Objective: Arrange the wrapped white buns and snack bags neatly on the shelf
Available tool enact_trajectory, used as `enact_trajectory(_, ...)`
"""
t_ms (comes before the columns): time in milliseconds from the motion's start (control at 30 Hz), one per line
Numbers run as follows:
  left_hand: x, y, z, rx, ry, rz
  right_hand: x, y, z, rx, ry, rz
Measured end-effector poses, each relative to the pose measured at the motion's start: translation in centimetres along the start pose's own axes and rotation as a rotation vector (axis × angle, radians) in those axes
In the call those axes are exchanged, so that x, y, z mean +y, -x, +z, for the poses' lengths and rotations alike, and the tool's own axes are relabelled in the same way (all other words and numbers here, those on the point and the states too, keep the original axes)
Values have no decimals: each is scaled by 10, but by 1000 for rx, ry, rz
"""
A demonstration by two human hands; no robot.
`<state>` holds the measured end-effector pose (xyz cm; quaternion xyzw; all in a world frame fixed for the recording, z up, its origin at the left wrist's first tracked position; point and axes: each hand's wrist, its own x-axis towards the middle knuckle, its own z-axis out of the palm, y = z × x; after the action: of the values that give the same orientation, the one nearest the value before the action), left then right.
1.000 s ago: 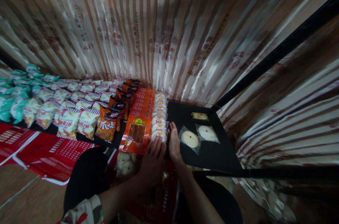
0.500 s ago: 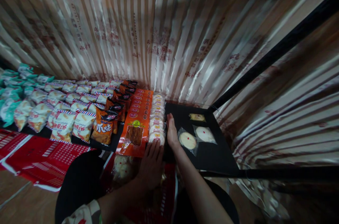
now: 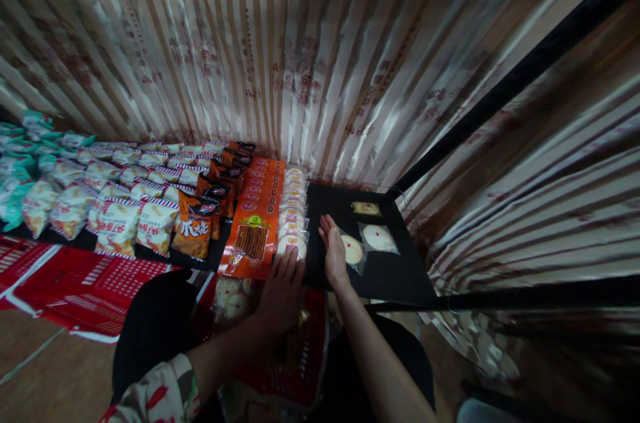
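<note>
My left hand (image 3: 281, 289) rests with fingers stretched at the near end of a row of clear-wrapped round white cakes (image 3: 292, 209) on a black shelf (image 3: 395, 276). My right hand (image 3: 333, 251) lies open and flat on the shelf, its edge touching a loose wrapped white cake (image 3: 353, 250). A second loose white cake (image 3: 379, 237) and a small yellow packet (image 3: 365, 208) lie further right. An orange snack pack row (image 3: 255, 219) sits left of the cake row.
Rows of dark orange bags (image 3: 197, 228), white-and-red bags (image 3: 120, 223) and teal bags (image 3: 15, 196) fill the shelf to the left. Red crates (image 3: 75, 289) stand below. A striped curtain (image 3: 300, 56) hangs behind. A black post (image 3: 500, 99) rises at right.
My right hand has slid from beside the cake row rightward onto the loose wrapped cake. My left hand stays at the row's near end. The view has shifted slightly.
</note>
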<state>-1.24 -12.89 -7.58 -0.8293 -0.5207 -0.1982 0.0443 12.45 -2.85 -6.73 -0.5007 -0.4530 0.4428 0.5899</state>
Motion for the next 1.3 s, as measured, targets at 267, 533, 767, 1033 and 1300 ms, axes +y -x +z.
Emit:
enact_trajectory(267,-1,1,11,36,34,12,-7,73,-31,65,99,-36)
enact_trajectory(533,-3,4,11,159,113,87,-14,78,-62,192,484,-161)
enact_trajectory(767,25,15,7,65,193,159,1,44,-91,168,1044,-314)
enact_trajectory(1033,40,19,7,7,257,173,3,64,-88,79,1177,-375)
enact_trajectory(1300,44,8,6,-96,206,168,-3,83,-87,63,1121,-401)
